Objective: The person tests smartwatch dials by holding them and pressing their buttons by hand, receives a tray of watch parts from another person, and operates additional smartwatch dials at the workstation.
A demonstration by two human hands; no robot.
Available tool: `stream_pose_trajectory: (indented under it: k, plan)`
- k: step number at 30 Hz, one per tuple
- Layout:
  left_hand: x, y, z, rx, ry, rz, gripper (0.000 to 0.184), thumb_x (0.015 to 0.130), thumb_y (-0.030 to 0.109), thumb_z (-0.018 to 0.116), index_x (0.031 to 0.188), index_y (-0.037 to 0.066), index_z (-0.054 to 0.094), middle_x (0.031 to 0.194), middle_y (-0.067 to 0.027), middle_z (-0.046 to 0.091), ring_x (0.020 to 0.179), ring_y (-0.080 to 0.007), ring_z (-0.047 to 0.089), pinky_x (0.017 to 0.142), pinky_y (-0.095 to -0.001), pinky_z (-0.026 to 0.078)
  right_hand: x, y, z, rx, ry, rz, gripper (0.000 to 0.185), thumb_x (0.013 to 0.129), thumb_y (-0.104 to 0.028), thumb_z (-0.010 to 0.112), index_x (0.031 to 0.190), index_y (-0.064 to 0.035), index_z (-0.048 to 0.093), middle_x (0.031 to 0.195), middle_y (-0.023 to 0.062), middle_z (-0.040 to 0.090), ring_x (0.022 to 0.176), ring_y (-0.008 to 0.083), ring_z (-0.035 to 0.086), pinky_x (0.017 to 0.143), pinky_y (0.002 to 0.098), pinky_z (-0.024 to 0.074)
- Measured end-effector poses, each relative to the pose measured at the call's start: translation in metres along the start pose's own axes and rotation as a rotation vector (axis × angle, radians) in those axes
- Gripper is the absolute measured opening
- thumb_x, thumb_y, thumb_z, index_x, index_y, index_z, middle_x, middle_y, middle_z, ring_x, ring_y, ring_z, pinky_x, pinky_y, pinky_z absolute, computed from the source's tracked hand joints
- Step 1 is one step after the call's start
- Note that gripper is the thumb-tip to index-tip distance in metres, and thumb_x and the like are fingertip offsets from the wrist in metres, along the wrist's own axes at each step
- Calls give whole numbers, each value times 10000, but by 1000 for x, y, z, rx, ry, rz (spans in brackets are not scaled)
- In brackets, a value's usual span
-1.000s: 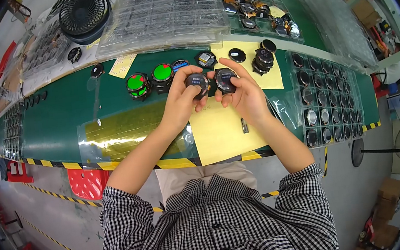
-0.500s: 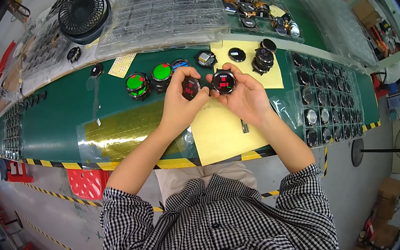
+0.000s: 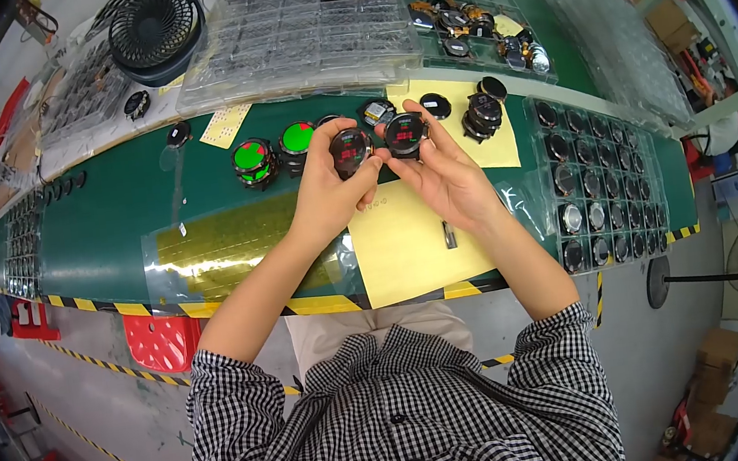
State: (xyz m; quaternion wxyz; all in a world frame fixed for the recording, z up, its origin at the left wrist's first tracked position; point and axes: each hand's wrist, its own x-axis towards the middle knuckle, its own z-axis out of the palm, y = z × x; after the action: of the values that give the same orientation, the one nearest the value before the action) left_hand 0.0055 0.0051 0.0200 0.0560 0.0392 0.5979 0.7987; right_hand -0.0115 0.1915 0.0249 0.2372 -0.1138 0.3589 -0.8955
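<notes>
Two round black smartwatch bodies are held side by side over the green mat, both dark screens lit with small red text. My left hand [image 3: 328, 190] is closed on the left watch body [image 3: 349, 152], thumb at its lower edge. Around the right watch body [image 3: 404, 134] the fingers of my right hand [image 3: 454, 180] are wrapped. Just behind my left hand stand stacked watch bodies with green screens [image 3: 297, 138], and another green-screened stack [image 3: 251, 157] is further left. An opened watch body [image 3: 376, 111] lies behind the held pair.
Yellow paper [image 3: 416, 248] lies before me, beside a yellow film sheet [image 3: 234, 246]. A tray of round watch parts [image 3: 605, 181] sits at right. Stacked clear trays [image 3: 298, 43] and a black fan [image 3: 153, 32] stand behind. More watch bodies [image 3: 481, 115] are stacked on the rear yellow paper.
My right hand has shifted slightly left and up, tilting its watch body toward the other one. The left watch body has turned so its screen shows more fully.
</notes>
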Motion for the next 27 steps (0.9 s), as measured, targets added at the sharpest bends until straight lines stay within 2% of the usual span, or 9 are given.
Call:
stream_pose_trajectory:
  k: [11,14,18,20,24,26,27]
  plan:
    - [2,-2,-3,-43,-26,63,573,859,-36,627,1329,52,312,945,-86,565,617,-85,537,505,-233,435,-1,-3,3,-22,-23,9,507,1039,-199,435,1498,-134,231,1391,173,455,1267,312,507,1109,394,391]
    - [1,-1,-2,-43,-26,65,574,858,-44,622,1331,52,311,936,-86,564,630,-85,540,507,-232,437,-1,-3,3,-66,-21,3,566,1028,-225,459,1518,-129,192,1424,204,428,1283,298,498,1121,389,372]
    - [3,-5,-1,49,5,135,548,874,-24,604,1332,50,313,973,-95,558,648,-94,534,518,-244,434,0,-2,1,-14,-17,-2,524,1031,-217,443,1499,-113,232,1409,199,444,1245,288,527,1077,376,413]
    - [3,-4,-3,-60,-20,99,526,887,-1,593,1332,55,318,1010,-102,549,664,-101,536,536,-247,436,1,-3,-4,81,-48,18,483,1034,-193,422,1481,-101,261,1381,184,475,1223,291,544,1039,371,443]
    - [2,1,-4,-200,-14,7,495,913,41,561,1341,71,316,1063,-111,538,663,-110,525,557,-246,423,0,-1,-13,-40,-16,64,468,1028,-212,400,1461,-67,296,1356,187,510,1176,280,571,963,363,476]
    - [2,0,-8,-223,-45,-26,525,892,29,606,1332,76,324,1063,-103,541,696,-117,549,591,-258,454,0,2,-16,-188,43,78,467,1026,-234,394,1451,-58,312,1344,186,526,1154,270,583,935,366,486]
    - [2,-1,-9,-236,-61,-43,541,882,24,629,1328,79,328,1063,-100,543,712,-120,561,609,-264,469,-1,3,-16,-140,42,74,466,1033,-258,378,1450,-59,314,1346,186,522,1160,267,576,946,372,477]
